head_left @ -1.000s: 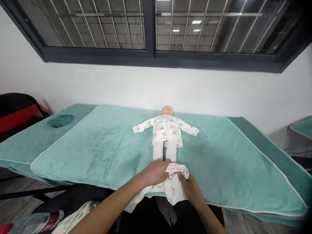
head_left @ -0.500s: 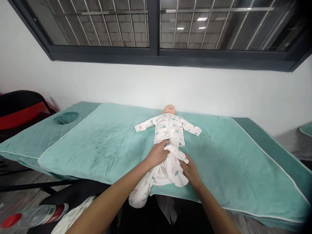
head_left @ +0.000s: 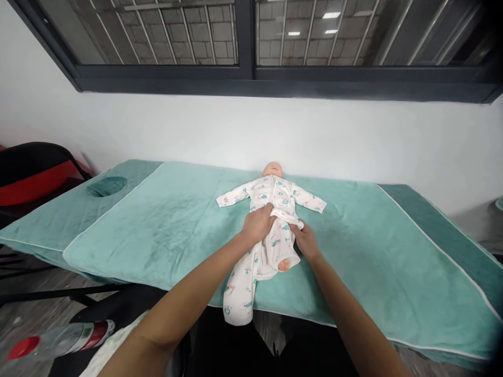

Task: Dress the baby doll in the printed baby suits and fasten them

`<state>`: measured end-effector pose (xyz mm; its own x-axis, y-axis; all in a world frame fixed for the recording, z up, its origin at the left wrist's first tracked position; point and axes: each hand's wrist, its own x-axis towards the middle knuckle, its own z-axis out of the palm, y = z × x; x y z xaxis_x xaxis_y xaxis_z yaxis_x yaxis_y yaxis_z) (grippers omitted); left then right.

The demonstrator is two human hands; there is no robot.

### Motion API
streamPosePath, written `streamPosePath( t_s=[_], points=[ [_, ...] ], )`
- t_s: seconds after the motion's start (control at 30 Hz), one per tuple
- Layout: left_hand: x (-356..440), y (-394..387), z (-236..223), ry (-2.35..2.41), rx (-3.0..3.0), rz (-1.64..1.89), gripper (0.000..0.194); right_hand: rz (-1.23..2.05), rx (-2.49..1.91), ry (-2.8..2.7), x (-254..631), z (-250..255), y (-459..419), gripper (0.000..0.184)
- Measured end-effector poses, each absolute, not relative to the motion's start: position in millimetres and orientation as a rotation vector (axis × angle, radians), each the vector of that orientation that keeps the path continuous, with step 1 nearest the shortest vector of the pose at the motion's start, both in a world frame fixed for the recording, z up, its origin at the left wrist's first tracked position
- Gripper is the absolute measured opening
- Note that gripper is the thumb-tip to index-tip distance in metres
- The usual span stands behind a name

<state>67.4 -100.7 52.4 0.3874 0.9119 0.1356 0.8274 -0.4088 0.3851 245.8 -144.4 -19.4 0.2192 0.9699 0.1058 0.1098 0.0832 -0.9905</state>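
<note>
Trousers (head_left: pixel 276 242) drawn higher up the doll (head_left: pixel 272 169) on the bed (head_left: pixel 353 235), waistband (head_left: pixel 283 214) now at the jacket (head_left: pixel 271 191). Left hand (head_left: pixel 258 225), right hand (head_left: pixel 306 242): grips closed on the waistband, a sound hold. Cloth likely light, limp, stretchy.

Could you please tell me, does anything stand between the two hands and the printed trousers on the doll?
Nothing visible does: the left hand and the right hand both hold the trousers near the waistband. The bottle lies far to the left, out of the way.
</note>
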Motion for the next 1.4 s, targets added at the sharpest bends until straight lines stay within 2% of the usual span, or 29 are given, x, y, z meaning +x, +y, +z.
streamPosePath(
  t_s=[0.17, 0.43, 0.57, 0.63, 0.8, 0.9, 0.97, 1.1, 1.2, 1.3, 1.4],
  points=[
    [69, -95, 49, 1.597, 2.416, 0.44, 0.033, 0.749, -1.343, -1.145, 246, -19, -131, 0.033],
    [86, -75, 65, 1.658, 2.432, 0.535, 0.024, 0.743, -1.343, -1.026, 255, -26, -124, 0.031],
    [82, -71, 74, 1.284, 2.154, 0.475, 0.022, 0.86, -1.151, -0.849, 263, -29, -121, 0.031],
    [69, -74, 79, 1.053, 1.923, 0.452, 0.029, 0.952, -1.019, -0.788, 266, -30, -122, 0.035],
    [40, -77, 82, 0.768, 1.264, 0.665, 0.033, 1.204, -0.909, -0.783, 271, -23, -128, 0.028],
    [42, -70, 69, 0.761, 1.126, 0.848, 0.038, 1.286, -0.883, -0.895, 269, -14, -134, 0.029],
    [49, -65, 54, 0.826, 1.1, 0.942, 0.04, 1.291, -0.957, -0.989, 266, -11, -139, 0.037],
    [60, -65, 27, 0.924, 1.172, 1.064, 0.043, 1.175, -1.17, -1.164, 261, -10, -146, 0.044],
    [60, -70, 14, 0.869, 1.234, 1.126, 0.042, 1.067, -1.149, -1.387, 264, 0, -148, 0.045],
    [59, -71, 12, 0.818, 1.323, 1.116, 0.038, 1.022, -1.071, -1.61, 266, 26, -141, 0.039],
    [63, -65, 24, 0.823, 1.451, 1.11, 0.035, 1.032, -1.223, -1.808, 256, 52, -121, 0.04]
  ],
)
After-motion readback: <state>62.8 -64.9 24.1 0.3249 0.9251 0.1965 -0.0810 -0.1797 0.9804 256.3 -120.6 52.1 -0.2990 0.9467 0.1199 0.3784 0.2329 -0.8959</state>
